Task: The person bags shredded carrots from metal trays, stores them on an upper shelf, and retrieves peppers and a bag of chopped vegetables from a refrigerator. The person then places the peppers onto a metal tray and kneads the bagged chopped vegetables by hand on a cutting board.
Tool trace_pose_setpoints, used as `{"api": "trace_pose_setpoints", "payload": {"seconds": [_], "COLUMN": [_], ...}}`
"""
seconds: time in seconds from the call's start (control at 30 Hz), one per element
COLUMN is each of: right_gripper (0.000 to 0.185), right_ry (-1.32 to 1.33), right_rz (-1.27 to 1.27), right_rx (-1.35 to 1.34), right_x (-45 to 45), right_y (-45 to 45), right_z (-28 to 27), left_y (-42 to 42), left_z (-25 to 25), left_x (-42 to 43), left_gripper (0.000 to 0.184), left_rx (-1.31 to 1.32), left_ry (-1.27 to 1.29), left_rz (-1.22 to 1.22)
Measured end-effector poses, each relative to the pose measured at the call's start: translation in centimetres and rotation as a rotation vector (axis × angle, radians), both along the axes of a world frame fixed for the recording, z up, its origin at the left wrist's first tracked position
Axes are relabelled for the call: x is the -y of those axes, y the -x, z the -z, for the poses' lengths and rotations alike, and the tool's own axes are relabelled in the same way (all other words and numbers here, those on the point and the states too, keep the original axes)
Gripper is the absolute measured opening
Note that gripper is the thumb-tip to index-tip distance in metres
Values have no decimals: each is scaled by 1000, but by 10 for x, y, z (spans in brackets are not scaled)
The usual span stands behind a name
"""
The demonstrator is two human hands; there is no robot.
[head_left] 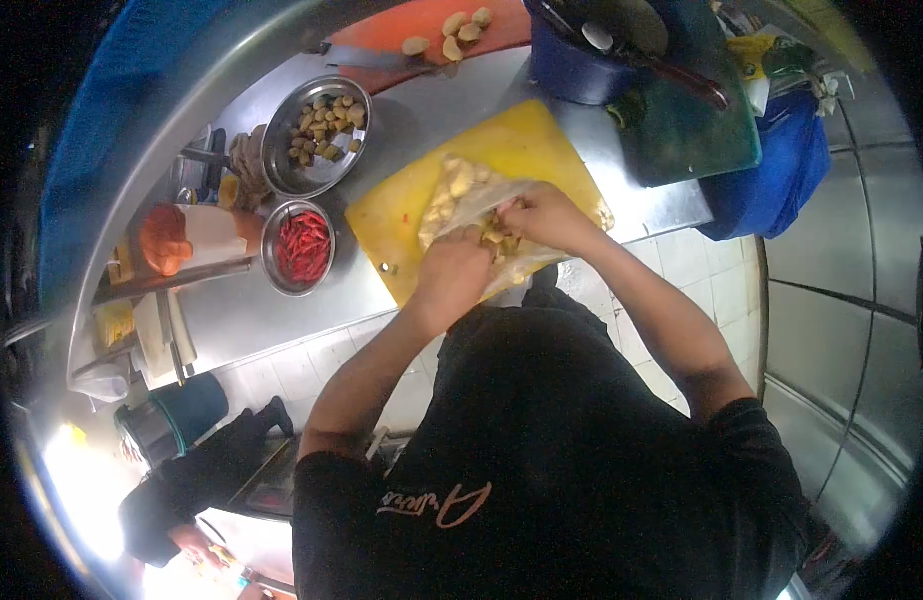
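Note:
A clear plastic bag (469, 212) lies on the yellow cutting board (537, 140), with pale yellow chunks (452, 190) inside it. At the near side of the bag, my left hand (457, 270) has its fingers curled on the plastic. My right hand (550, 216) pinches the bag's edge a little farther right. Between both hands the bag gapes, and small brownish-yellow pieces (498, 240) show there. What the pieces are, I cannot make out.
Left of the board stand a steel bowl (274, 160) of small brownish pieces and a bowl of red chillies (304, 248). Behind are peeled potatoes (460, 35) on an orange board and a blue pot (582, 75). Another person's hand (192, 543) shows at lower left.

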State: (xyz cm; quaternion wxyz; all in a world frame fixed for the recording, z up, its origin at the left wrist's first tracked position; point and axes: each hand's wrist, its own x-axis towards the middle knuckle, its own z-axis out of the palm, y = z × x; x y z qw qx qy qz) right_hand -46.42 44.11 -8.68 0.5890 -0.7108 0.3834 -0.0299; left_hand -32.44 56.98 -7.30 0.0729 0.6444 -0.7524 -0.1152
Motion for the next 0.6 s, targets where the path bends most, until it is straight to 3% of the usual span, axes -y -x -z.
{"api": "trace_pose_setpoints", "payload": {"seconds": [0.07, 0.17, 0.27, 0.47, 0.6], "right_gripper": [21, 30, 27, 21, 22], "right_ry": [-346, -440, 409, 591, 613], "right_rz": [105, 198, -109, -331, -398], "right_rx": [37, -15, -73, -407, -233], "right_x": [1, -6, -11, -16, -10], "right_y": [3, 4, 10, 20, 23], "right_z": [-4, -4, -6, 18, 26], "left_y": [7, 9, 6, 5, 16], "left_z": [6, 3, 13, 12, 11], "left_x": [2, 7, 6, 1, 13], "left_gripper": [16, 16, 15, 13, 16], "left_rx": [20, 152, 123, 56, -13], "left_ry": [-7, -92, 11, -32, 82], "left_rz": [-19, 29, -17, 5, -118]}}
